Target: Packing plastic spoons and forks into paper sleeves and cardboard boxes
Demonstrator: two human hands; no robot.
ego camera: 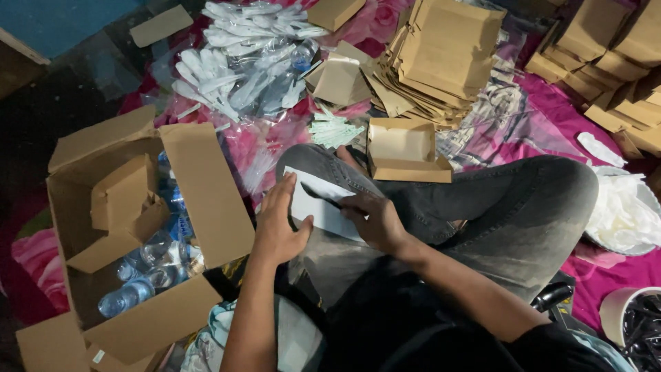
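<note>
Forearms: both enter from the lower centre of the frame, over the person's crossed legs in grey trousers (523, 207).
Left hand (279, 224): centre of frame, fingers spread flat on the left edge of a white napkin sleeve (318, 207), pressing it onto the knee.
Right hand (372, 219): just right of the left hand, pinching a dark utensil (318, 195) whose tip lies on the sleeve.
White napkin sleeve: between the two hands, touching both.
Open kraft box (403, 148): just above the hands, resting on the legs.
Cardboard carton (206, 186): left of frame, flaps open, water bottles (148, 272) inside.
Flat kraft boxes (441, 55): stacked, upper centre.
White plastic cutlery (241, 55): heaped in clear wrap, upper left of centre.
</note>
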